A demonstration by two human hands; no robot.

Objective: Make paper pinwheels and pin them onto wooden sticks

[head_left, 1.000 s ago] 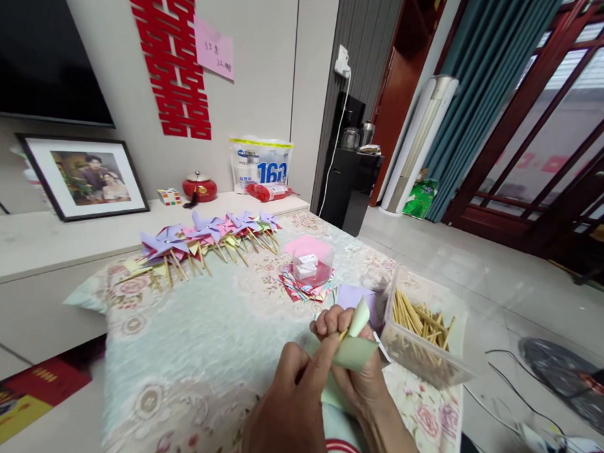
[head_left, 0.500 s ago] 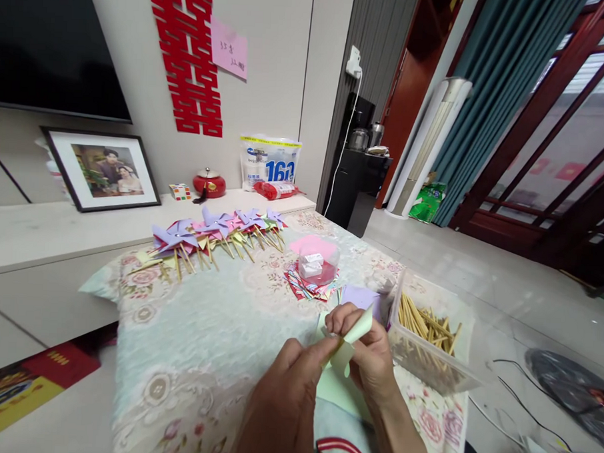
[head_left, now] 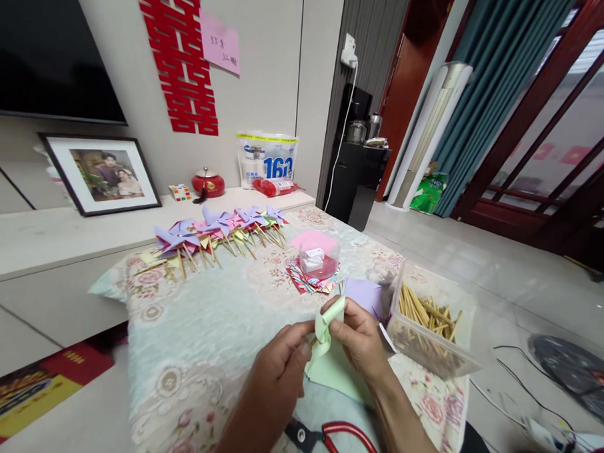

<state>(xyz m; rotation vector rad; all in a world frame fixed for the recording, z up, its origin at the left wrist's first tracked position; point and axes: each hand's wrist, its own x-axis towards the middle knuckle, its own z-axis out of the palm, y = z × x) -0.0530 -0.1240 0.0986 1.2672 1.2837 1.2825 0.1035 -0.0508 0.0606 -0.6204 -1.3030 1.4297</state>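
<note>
Fingers (head_left: 304,339) of the left hand (head_left: 275,379) and of the right hand (head_left: 360,339) are closed in a pinch on a pale green paper sheet (head_left: 326,354), folded and curled upward between the two hands just above the table (head_left: 217,329). The table wears a floral cloth and carries everything else. Along its far edge lies a row of finished paper pinwheels (head_left: 216,231), purple, pink and yellow, with their sticks pointing toward the person. To the right of the hands stands a clear plastic box of wooden sticks (head_left: 428,322), near the right hand. Beyond the hands a purple paper sheet (head_left: 364,294) lies flat, and behind it a small clear container (head_left: 319,262) rests on a stack of colored paper squares (head_left: 304,283). Red-handled scissors (head_left: 333,438) lie at the near edge, beneath the forearms.
</note>
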